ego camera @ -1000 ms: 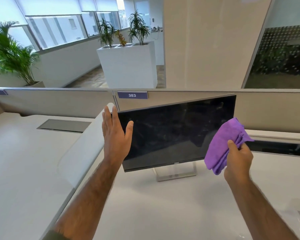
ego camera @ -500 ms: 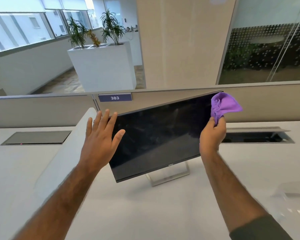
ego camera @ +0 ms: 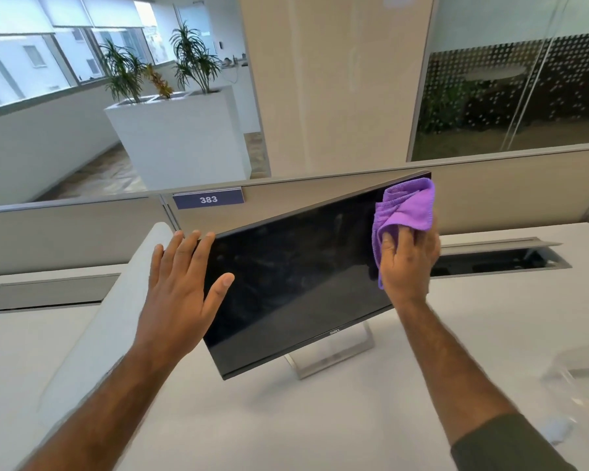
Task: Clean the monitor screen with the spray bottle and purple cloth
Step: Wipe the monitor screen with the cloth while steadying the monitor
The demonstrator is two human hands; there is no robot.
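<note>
A black monitor (ego camera: 296,283) stands on a silver stand (ego camera: 334,358) on the white desk, its screen dark and smeared. My left hand (ego camera: 181,290) is flat and spread at the monitor's left edge, fingers behind the frame, thumb in front of the screen. My right hand (ego camera: 407,263) presses the purple cloth (ego camera: 407,209) against the screen's upper right corner. At the far right edge lies a blurred clear object (ego camera: 578,385), perhaps the spray bottle; I cannot tell.
The white desk (ego camera: 286,430) runs across the front. A beige partition (ego camera: 490,195) with a "383" label (ego camera: 208,199) stands behind the monitor. An open cable tray (ego camera: 500,258) lies to the right, a closed one (ego camera: 45,294) to the left. A curved white divider (ego camera: 92,331) runs beside my left arm.
My right hand has lifted the purple cloth from beside the monitor's right edge up to the screen's top right corner and flattened on it. My left hand stays at the left edge.
</note>
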